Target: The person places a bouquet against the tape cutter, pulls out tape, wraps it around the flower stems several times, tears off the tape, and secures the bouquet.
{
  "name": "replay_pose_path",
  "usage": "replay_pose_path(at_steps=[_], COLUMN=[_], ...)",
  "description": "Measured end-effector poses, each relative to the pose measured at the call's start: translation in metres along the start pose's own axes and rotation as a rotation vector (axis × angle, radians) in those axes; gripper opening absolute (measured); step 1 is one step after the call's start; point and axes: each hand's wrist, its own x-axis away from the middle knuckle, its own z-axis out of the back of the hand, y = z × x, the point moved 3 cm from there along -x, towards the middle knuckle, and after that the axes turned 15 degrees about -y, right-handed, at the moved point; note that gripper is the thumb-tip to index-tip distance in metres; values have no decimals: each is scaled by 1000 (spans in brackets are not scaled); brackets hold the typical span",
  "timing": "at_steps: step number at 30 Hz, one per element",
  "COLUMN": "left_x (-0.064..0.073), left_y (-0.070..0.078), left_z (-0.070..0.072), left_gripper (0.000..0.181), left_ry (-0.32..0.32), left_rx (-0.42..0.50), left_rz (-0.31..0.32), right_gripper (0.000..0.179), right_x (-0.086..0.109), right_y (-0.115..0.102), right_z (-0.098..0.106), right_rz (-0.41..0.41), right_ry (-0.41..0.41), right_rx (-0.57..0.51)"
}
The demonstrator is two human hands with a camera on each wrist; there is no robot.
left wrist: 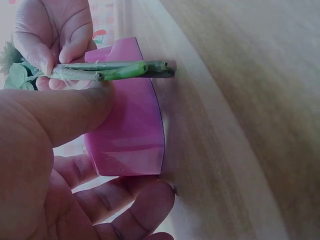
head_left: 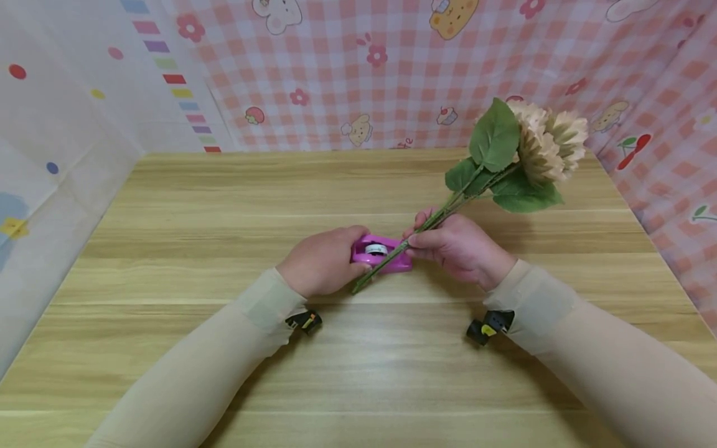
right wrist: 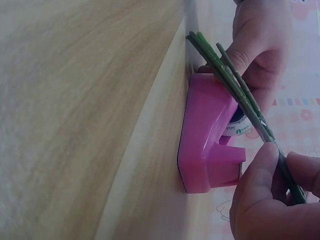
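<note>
A pink tape dispenser (head_left: 399, 264) stands on the table, a roll of tape (head_left: 376, 249) seated in it. My left hand (head_left: 325, 261) grips its left end, thumb on the near side and fingers round the far side. Between thumb and fingers, my right hand (head_left: 462, 249) pinches a bunch of artificial flowers by the green stems (head_left: 366, 281). The stems slant across the front of the dispenser, their cut ends (left wrist: 145, 67) close by the left thumb in the left wrist view. Pale beige blooms (head_left: 551, 143) and green leaves (head_left: 495, 137) point to the far right.
The wooden table (head_left: 358, 379) reaches back to a pink checked cloth (head_left: 336, 74) with cartoon prints. White patterned cloth (head_left: 61, 118) hangs along the left side, more pink cloth on the right. Each sleeved wrist carries a small black camera (head_left: 305, 321).
</note>
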Motion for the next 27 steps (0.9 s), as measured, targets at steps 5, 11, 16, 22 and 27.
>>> replay_pose_path(at_steps=[5,11,16,22,27], left_x=[0,1,1,2,1], left_y=[0,0,0,0,1], left_z=[0,1,1,1,1], left_gripper=[62,62,62,60,57], left_ry=[4,5,3,6,14], left_rx=[1,-2,-9,-12,-9], left_rz=[-3,-9,-10,-16,-24], right_gripper=[31,34,30,26,27], right_x=[-1,-1,-2,-1,1], right_y=[-1,-1,-1,-1,0], right_z=[-1,-2,-2,-1,1], right_rz=[8,11,6,9,0], right_ry=[-9,-39,-25,3,13], right_rx=[-20,-30,-36,-68,-75])
